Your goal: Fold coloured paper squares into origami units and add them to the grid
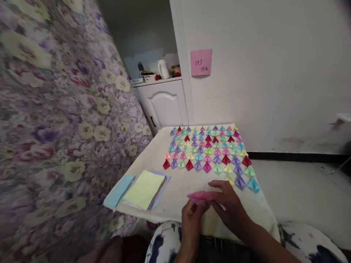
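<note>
My left hand and my right hand meet over the near edge of a small cream table. Between them they pinch a folded pink paper, which is partly covered by my fingers. The fingers of both hands are closed on it. Just beyond my hands lie rows of several small folded paper shapes in many colours, set out in a grid toward the far edge. The nearest ones, a purple one and a blue one, sit just past my right hand.
A stack of coloured paper sheets with a yellow one on top lies at the table's near left, next to a blue sheet. A flowered bedspread borders the left. A white cabinet and a wall with a pink note stand behind.
</note>
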`<state>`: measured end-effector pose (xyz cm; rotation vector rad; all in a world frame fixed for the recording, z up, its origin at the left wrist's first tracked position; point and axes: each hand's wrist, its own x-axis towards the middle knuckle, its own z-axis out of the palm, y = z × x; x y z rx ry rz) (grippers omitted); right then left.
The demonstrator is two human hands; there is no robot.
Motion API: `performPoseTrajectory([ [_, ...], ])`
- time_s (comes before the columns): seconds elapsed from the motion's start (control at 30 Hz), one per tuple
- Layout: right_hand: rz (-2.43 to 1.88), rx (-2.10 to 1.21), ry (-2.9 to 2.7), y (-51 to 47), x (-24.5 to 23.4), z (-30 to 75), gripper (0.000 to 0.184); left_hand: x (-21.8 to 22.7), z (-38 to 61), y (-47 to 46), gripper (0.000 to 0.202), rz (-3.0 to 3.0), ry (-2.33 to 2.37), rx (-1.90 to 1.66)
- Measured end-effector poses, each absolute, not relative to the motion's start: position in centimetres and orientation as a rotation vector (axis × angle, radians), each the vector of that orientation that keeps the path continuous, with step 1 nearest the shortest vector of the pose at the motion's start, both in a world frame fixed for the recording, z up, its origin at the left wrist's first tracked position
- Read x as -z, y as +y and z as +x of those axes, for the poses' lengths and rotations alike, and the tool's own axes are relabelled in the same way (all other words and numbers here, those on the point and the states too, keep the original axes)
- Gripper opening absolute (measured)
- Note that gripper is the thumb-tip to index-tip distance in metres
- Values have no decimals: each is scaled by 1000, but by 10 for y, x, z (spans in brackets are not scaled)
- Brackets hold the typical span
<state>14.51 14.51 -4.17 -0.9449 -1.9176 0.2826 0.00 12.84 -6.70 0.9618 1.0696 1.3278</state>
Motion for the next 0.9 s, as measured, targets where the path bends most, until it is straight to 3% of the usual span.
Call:
performPoseTrajectory([
  [0.47, -939, -151, -1939, 143, 36, 145, 17, 66, 0, 128, 19, 1040, 1153, -1397],
  [0.9, -1475, 12, -2067, 132, 20, 142, 18, 58, -3, 127, 22, 1193, 1163, -1323],
])
